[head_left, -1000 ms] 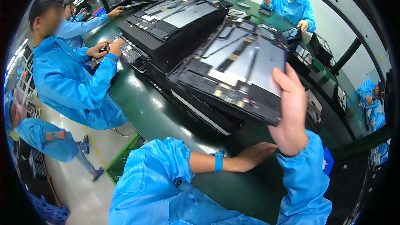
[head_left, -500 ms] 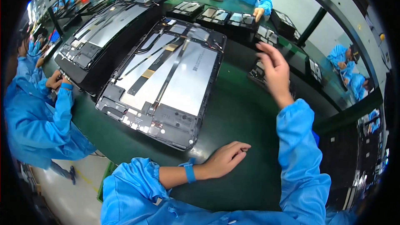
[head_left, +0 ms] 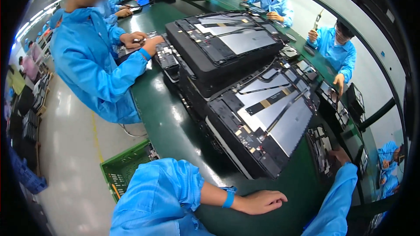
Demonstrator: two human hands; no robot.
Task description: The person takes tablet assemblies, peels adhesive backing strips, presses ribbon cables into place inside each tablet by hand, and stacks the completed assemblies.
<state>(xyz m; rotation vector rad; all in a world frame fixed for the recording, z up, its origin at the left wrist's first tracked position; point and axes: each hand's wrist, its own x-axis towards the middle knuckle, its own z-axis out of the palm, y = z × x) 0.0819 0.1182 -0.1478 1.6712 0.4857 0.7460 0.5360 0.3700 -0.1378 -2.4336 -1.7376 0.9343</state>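
Observation:
My left hand [head_left: 264, 202] lies on the green tabletop, holding nothing, its fingers loosely stretched; a blue strap [head_left: 228, 196] circles the wrist. At the right, my right hand [head_left: 341, 154] is against the edge of a smaller opened tablet [head_left: 321, 148] with dark and silvery parts. Its fingertips are dim and partly hidden, so their grip does not show. Between my hands and the far side stands a stack of opened tablets, the top one [head_left: 284, 113] showing a silver plate, flat dark cables and a circuit board. A second, taller stack [head_left: 236, 39] is behind it to the left.
A co-worker in blue [head_left: 96, 57] handles parts at the left table edge. Across the table, another person [head_left: 337, 52] holds a tool upright beside a row of small devices [head_left: 334, 98]. A green crate [head_left: 124, 161] is low at the left; a dark frame post [head_left: 378, 113] rises right.
My view has swung left, so the stacks appear farther right. My right hand has gone from raised in the air down to the smaller tablet. My left hand stays on the tabletop.

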